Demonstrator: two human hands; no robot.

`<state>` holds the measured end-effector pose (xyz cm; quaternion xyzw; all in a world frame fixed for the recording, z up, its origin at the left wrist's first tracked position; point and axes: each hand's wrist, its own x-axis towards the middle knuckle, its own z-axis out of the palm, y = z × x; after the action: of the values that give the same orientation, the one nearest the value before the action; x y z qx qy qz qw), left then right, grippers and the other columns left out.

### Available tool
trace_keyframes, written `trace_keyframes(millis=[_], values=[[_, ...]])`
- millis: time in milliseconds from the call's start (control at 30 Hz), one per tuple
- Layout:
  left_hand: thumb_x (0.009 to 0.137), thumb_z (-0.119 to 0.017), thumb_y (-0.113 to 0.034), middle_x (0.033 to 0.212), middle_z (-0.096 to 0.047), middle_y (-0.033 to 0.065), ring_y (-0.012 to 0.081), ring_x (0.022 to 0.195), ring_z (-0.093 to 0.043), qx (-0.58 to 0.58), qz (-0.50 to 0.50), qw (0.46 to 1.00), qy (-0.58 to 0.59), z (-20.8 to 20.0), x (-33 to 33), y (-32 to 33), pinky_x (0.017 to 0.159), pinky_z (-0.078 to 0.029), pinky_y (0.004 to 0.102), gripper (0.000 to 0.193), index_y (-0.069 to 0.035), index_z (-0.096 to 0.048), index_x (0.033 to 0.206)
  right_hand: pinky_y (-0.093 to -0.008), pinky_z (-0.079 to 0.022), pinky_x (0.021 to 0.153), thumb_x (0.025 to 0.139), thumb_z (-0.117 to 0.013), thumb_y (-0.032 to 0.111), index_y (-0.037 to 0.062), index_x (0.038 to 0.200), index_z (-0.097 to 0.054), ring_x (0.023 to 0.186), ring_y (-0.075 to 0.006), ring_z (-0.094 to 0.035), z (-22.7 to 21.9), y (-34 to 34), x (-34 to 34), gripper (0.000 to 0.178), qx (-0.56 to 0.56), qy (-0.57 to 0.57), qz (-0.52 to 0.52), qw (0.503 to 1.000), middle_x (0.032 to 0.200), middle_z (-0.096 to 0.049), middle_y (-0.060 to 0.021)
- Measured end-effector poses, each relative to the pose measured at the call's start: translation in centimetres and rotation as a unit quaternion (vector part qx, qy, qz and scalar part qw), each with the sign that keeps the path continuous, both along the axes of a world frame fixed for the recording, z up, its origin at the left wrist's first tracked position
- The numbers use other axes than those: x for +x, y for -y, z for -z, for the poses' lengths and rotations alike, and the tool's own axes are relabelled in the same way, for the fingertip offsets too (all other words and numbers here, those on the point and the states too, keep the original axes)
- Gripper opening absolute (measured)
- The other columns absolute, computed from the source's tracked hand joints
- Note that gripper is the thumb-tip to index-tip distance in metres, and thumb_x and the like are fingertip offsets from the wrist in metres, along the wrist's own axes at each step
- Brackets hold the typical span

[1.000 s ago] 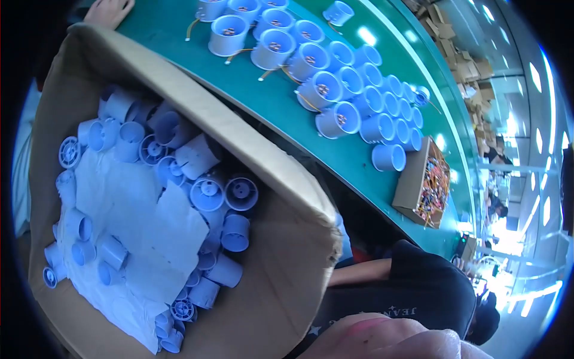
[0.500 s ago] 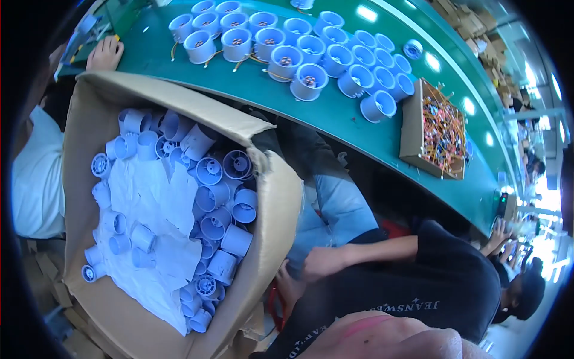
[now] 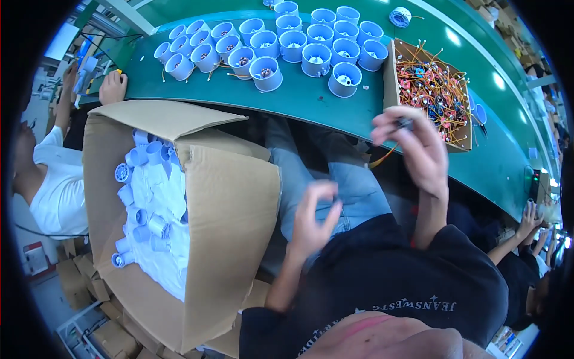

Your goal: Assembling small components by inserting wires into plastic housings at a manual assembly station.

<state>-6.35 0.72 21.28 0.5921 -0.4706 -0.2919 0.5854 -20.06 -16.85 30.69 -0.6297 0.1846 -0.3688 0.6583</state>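
Observation:
My right hand (image 3: pixel 421 146) is raised at the table's front edge, beside a cardboard box of wired parts (image 3: pixel 433 90). Its fingers pinch a small dark part (image 3: pixel 403 123). An orange wire (image 3: pixel 382 157) hangs below that hand. Lower and to the left, over my lap, my left hand (image 3: pixel 312 221) has its thumb and fingers curled toward each other. Something small and dark shows at its fingertips, too blurred to name. Rows of light-blue plastic cups (image 3: pixel 293 46) stand on the green table (image 3: pixel 239 93), several with copper-coloured parts inside.
A large open carton (image 3: pixel 230 209) at the left holds more blue cups (image 3: pixel 158 226) and white sheeting (image 3: pixel 161 266). Another person's hand (image 3: pixel 113 88) rests on the table's far left edge. A lone blue cup (image 3: pixel 400 17) lies on its side farther back.
Both my hands have risen from my lap, the right one now with a small dark part in its fingers. The view has shifted, bringing the parts box closer to the middle.

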Motion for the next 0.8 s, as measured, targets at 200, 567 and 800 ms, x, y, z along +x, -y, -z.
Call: trace_keyframes(millis=[200,567,800], values=[[0.074,-0.077,-0.012,0.105,-0.056,0.0159,0.0303,0.094,-0.054,-0.068,-0.227,0.952,0.196,-0.6,1.6,17.0,0.081,-0.045,0.0383,0.049,0.0,-0.05,0.113,-0.0319,-0.049,0.085,0.087,-0.059,-0.007,-0.0049,0.123,-0.052,0.097,-0.0193,-0.062,-0.3,2.5,-5.1,0.037,-0.254,-0.029,0.168,0.952,0.108,-0.061,-0.015],[0.069,-0.084,-0.014,0.114,-0.053,0.017,0.026,0.11,-0.052,-0.157,-0.195,0.968,0.036,0.0,-0.2,12.9,0.093,-0.045,0.0371,0.079,0.0,-0.034,0.127,-0.0254,-0.05,0.072,0.078,-0.067,-0.014,-0.0027,0.106,-0.055,0.087,-0.0171,-0.059,2.5,-1.0,-3.8,0.033,-0.223,0.066,0.211,0.95,0.096,-0.06,-0.0131],[0.073,-0.076,-0.004,0.126,-0.039,0.0169,0.0239,0.115,-0.048,-0.15,-0.189,0.963,0.117,-0.9,-1.0,8.5,0.098,-0.042,0.0351,0.075,0.0,-0.028,0.132,-0.026,-0.052,0.073,0.074,-0.07,-0.017,-0.0039,0.103,-0.055,0.087,-0.0188,-0.06,4.3,-2.2,-1.0,0.035,-0.323,0.015,0.139,0.936,0.096,-0.06,-0.0153]])
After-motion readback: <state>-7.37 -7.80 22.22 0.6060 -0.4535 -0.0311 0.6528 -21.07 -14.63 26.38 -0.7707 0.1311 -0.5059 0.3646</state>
